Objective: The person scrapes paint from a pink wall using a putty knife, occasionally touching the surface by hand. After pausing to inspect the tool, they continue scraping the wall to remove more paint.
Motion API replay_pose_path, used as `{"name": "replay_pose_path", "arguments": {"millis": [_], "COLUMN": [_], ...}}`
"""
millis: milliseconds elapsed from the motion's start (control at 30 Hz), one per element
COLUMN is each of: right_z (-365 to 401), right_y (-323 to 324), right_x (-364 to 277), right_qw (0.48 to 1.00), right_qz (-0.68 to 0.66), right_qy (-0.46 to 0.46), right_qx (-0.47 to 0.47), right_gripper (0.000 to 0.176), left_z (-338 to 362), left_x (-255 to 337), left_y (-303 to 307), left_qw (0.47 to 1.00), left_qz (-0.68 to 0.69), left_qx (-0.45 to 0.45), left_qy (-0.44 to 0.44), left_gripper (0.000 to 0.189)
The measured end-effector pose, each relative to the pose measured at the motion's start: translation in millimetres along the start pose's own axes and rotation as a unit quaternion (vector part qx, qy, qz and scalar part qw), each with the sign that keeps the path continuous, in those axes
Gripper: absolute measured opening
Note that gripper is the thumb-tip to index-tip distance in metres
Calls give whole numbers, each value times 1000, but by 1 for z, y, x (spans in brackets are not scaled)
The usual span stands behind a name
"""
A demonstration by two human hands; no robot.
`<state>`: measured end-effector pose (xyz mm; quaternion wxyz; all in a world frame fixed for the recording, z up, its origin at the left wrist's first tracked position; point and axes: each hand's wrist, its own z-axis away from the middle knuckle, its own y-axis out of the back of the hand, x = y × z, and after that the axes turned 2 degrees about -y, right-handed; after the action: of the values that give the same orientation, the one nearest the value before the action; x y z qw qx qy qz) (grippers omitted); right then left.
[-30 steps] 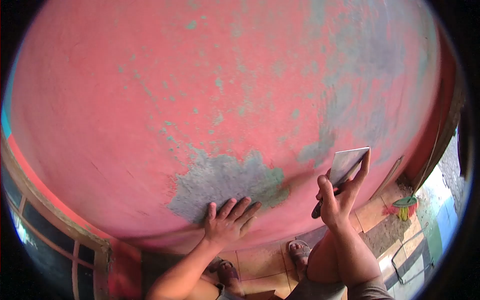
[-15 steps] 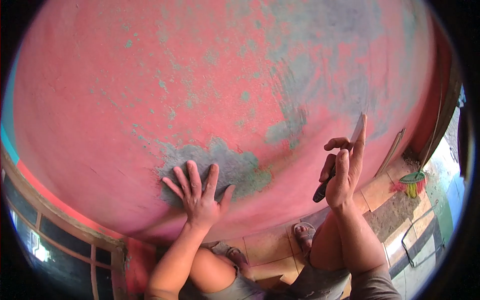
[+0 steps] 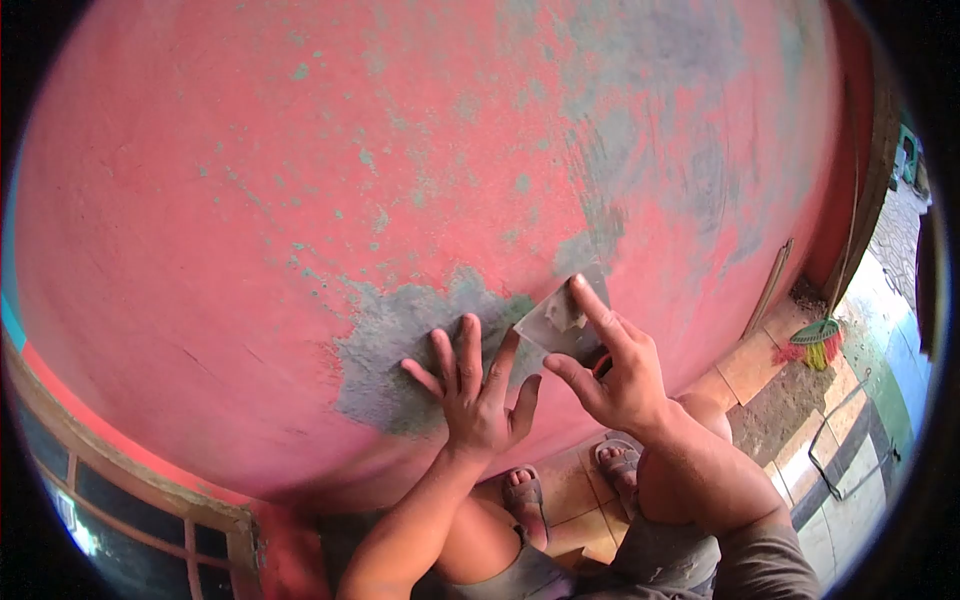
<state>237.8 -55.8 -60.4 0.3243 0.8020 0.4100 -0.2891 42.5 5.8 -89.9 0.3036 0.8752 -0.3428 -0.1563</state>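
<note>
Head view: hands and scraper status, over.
Left hand flat on bare grey patch. Right hand grips flat metal scraper, blade on red painted wall. Left fingertips beside blade.

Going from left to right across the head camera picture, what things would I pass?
Window → left hand flat on the red wall → scraper → right hand holding it → broom on the floor.

You are squatting at a house front: a peeling red wall (image 3: 250,150) is facing you, a window frame (image 3: 130,480) adjoining it, a broom (image 3: 812,342) resting on floor tiles (image 3: 745,372).
</note>
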Motion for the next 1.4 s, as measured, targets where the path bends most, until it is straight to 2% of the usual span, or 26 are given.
{"name": "replay_pose_path", "arguments": {"millis": [200,367,467,533,633,700,767,833,867,967,1033,1100,1133,1267,1400], "right_z": [11,12,7,3,-2,-3,1,12,15,24,23,21,21,24,24], "right_y": [-2,13,24,30,33,32,31,25,22,17,12,6,4,-13,-22], "right_x": [-2,-22,-38,-40,-36,-29,-17,6,15,19,15,18,21,26,28], "right_qw": [997,991,982,981,976,978,985,989,990,990,987,985,985,986,987], "right_qz": [76,118,131,150,178,173,144,134,128,115,146,160,158,150,151], "right_qy": [-1,-42,-82,-60,-46,-46,-47,-36,-32,-61,-44,-40,-46,-68,-52], "right_qx": [-8,-46,-108,-109,-115,-107,-85,-57,-43,-62,-55,-49,-47,-41,-16], "right_gripper": [79,78,77,77,77,77,77,77,77,77,79,80,81,82,83], "left_z": [-14,-17,-12,-15,-18,-13,-6,-4,-11,-14,-24,-23,-20,-25,-26], "left_x": [4,6,8,8,21,33,43,52,54,39,58,61,54,53,45], "left_y": [3,0,-3,-7,-3,-10,-16,-16,-12,-29,-27,-31,-36,-37,-39], "left_qw": [995,990,985,978,965,929,856,732,733,637,641,646,615,564,647], "left_qz": [83,93,120,142,232,364,508,652,646,698,679,670,689,719,658], "left_qx": [47,88,109,134,112,67,10,-53,-61,-170,-150,-166,-197,-129,-151], "left_qy": [-39,-64,-65,-74,-47,16,94,188,204,281,325,327,329,384,356], "left_gripper": [30,29,29,30,37,45,49,50,46,49,57,58,56,58,55]}}
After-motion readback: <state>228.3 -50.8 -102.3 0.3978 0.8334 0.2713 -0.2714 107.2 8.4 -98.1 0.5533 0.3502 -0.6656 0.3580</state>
